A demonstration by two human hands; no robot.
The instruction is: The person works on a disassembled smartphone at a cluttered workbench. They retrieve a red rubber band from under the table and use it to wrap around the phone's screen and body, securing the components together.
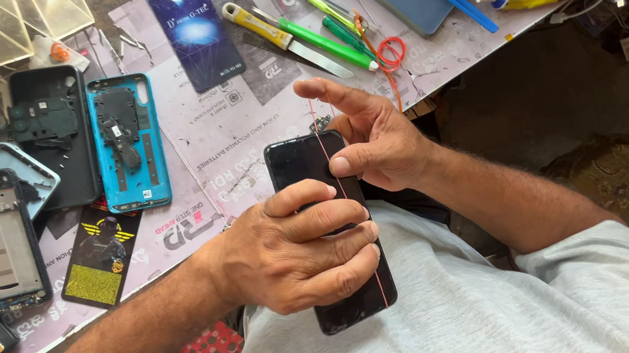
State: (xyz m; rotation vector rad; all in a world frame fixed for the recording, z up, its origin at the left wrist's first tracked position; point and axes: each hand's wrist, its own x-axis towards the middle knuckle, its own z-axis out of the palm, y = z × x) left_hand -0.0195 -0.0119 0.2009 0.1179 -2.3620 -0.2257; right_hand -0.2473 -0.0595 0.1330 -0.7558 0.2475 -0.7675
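Gripping a black phone (312,170) over the lap, the left hand (292,253) is wrapping its fingers together around the middle of it. The right hand (375,139) is pinching a thin red wire (342,189) running down the screen, index finger raised. A blue phone shell (128,143) is lying on the table (242,129).

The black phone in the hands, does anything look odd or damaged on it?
Yes. A thin red line runs lengthwise across the black phone, from near the right hand down past the left hand. Whether it is a thread or a crack, I cannot tell.
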